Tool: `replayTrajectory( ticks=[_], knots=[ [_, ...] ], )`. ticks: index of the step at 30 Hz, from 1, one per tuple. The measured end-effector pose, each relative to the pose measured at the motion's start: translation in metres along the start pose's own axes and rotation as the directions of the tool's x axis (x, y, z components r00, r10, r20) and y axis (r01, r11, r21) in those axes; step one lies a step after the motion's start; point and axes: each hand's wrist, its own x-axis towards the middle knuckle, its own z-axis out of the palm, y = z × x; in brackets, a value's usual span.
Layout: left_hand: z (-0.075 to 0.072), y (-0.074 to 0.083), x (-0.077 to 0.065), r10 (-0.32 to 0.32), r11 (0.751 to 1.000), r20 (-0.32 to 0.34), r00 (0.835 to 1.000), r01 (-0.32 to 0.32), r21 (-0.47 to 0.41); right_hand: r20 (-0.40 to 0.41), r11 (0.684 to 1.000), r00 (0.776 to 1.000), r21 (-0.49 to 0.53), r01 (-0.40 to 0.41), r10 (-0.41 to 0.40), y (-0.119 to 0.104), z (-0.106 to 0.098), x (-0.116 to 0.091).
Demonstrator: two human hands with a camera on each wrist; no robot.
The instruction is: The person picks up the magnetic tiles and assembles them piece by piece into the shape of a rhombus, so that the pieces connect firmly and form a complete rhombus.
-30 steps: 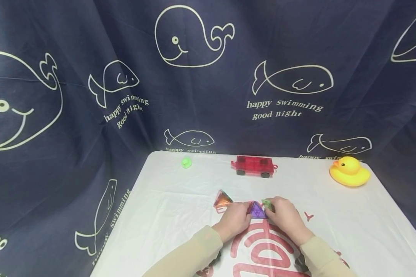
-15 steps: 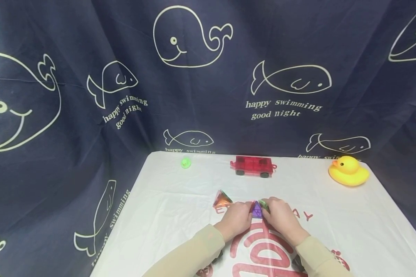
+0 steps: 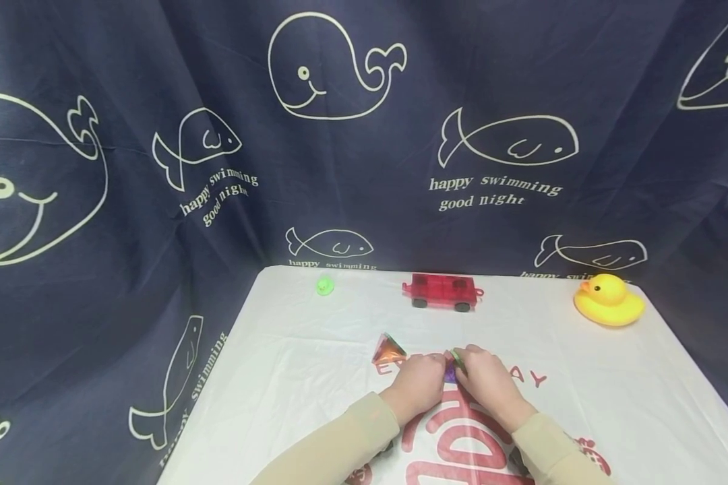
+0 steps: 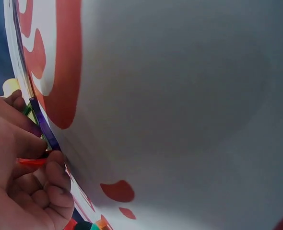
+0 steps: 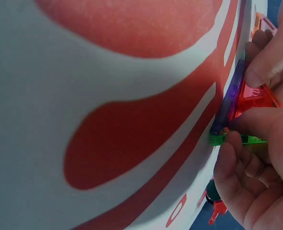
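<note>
At the table's middle my two hands work close together around translucent magnetic tiles. My left hand (image 3: 420, 382) pinches a red tile (image 4: 32, 162) between thumb and fingers. My right hand (image 3: 490, 378) pinches a green tile (image 5: 217, 139), whose edge shows above the fingers in the head view. Between them is a purple triangular tile (image 5: 228, 98), mostly covered by the hands from above. In the right wrist view the red and green tiles meet the purple one along its edges. Left of the hands stands a small pyramid of tiles (image 3: 389, 350) with an orange face.
A red wheeled toy car base (image 3: 441, 289) stands at the back of the white-covered table (image 3: 291, 404). A small green duck (image 3: 324, 285) is at the back left, a large yellow duck (image 3: 609, 303) at the back right. A dark whale-print curtain (image 3: 364, 175) hangs behind.
My hands have drawn closer together. The purple tile, plainly seen between them one second ago, is now mostly covered. The green tile has tilted inward towards it.
</note>
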Motion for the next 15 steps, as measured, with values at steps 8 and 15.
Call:
replayTrajectory(
  ticks=[8, 15],
  knots=[
    [-0.0041, -0.0012, -0.0019, 0.005, 1.000, -0.013, 1.000, -0.005, -0.005, 0.022, 0.999, 0.999, 0.026, -0.037, 0.036, 0.0010, -0.0002, -0.0006],
    [0.0032, -0.0057, -0.0066, 0.004, 0.999, -0.032, 0.999, -0.006, -0.042, 0.030, 0.996, 0.997, 0.062, -0.066, 0.064, 0.0037, -0.0023, -0.0030]
  ],
)
